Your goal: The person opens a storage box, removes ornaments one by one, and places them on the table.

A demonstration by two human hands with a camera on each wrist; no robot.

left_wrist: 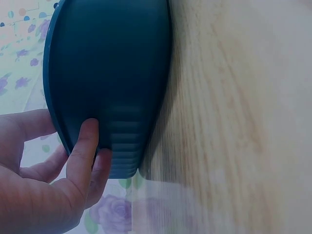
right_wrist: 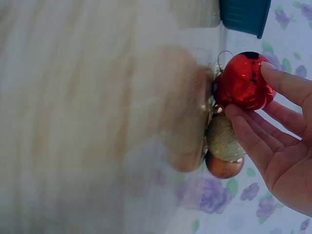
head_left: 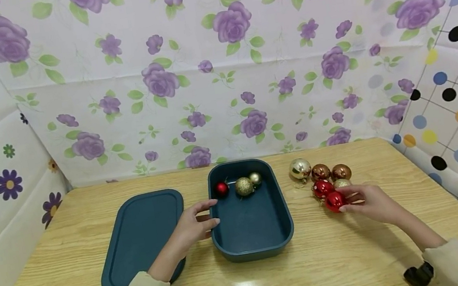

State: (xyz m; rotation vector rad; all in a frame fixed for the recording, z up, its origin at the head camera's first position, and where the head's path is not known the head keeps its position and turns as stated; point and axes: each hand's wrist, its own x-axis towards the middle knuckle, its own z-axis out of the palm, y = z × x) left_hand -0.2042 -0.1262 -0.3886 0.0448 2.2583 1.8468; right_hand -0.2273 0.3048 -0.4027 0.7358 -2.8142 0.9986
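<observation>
My left hand (head_left: 192, 224) grips the near-left rim of a dark teal plastic box (head_left: 255, 251), some fingers over the rim and others against the outer wall (left_wrist: 105, 73). Inside the box lie a dark red Christmas ball (head_left: 221, 189), a gold glitter ball (head_left: 244, 187) and a small pale gold ball (head_left: 255, 178). To the right of the box, my right hand (head_left: 369, 201) pinches a shiny red Christmas ball (right_wrist: 248, 80) between thumb and fingers. Another red ball with white dots (head_left: 322, 189) sits right against it, and a gold glitter ball (right_wrist: 225, 136) lies behind the fingers.
A teal lid (head_left: 140, 233) lies flat left of the box, partly under the left forearm. Behind the red balls sit a shiny pale gold ball (head_left: 300, 168) and two copper balls (head_left: 320, 172). Flower-patterned cloth (head_left: 204, 92) bounds the wooden table (head_left: 317, 267) at the back.
</observation>
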